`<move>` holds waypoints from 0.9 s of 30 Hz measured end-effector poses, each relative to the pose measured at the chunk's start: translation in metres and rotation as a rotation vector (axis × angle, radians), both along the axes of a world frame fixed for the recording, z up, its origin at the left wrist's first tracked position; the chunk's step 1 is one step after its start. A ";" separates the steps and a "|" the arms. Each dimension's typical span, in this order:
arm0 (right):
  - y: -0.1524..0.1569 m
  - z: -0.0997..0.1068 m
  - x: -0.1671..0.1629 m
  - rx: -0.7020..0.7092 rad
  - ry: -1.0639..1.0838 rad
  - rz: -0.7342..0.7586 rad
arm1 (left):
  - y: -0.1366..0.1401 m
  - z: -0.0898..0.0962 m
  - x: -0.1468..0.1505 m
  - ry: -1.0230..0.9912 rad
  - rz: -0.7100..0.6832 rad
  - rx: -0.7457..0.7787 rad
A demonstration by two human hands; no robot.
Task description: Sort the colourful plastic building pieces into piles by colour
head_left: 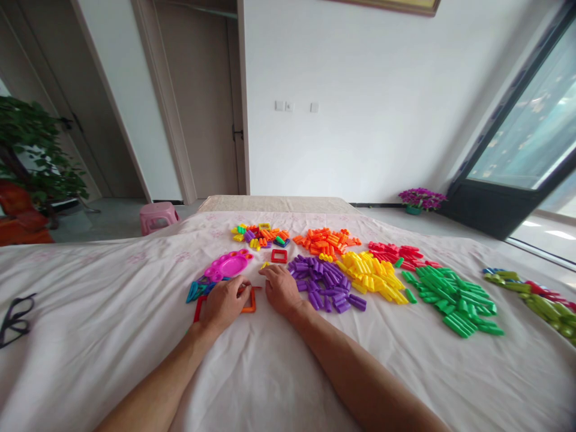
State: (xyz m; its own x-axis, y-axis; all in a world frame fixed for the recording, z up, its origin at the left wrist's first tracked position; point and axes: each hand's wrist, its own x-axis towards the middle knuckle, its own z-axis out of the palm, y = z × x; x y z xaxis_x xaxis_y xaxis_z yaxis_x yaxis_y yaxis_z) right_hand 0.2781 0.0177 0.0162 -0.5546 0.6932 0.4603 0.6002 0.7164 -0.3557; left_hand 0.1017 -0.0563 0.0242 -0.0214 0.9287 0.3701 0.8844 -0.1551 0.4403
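Observation:
My left hand (227, 300) is over the cloth with thumb and fingers drawn together; whatever is in that pinch is too small to make out. Beneath and beside it lie an orange square frame (252, 300) and a red frame (198, 309), both partly covered by the hand. Blue-teal pieces (194, 290) rest left of it. My right hand (282, 289) is just to the right, fingers reaching forward and apart from the thumb. Its fingertips are close to a small yellow piece (265, 265). The purple tube pile (321, 281) borders its right side.
A pink palette-shaped tray (227, 266) and a red square frame (279, 256) lie ahead. Piles of orange (326, 241), yellow (371, 276), red (396, 255) and green (456, 297) tubes spread rightward. Mixed pieces (258, 236) sit farther back. Black glasses (17, 321) lie at left.

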 end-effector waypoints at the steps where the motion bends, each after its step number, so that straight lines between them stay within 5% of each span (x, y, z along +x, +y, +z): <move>1: 0.000 -0.001 0.000 0.010 -0.003 -0.020 | 0.000 0.000 0.000 0.008 -0.002 0.010; 27: -0.002 0.005 0.001 0.009 -0.052 -0.019 | -0.005 0.003 0.004 0.158 -0.032 0.117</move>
State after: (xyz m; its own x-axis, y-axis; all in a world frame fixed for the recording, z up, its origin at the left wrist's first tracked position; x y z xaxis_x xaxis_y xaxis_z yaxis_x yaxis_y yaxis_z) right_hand 0.2796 0.0154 0.0215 -0.5647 0.6998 0.4375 0.6314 0.7077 -0.3170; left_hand 0.1056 -0.0617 0.0269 0.0747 0.8782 0.4724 0.9350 -0.2264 0.2731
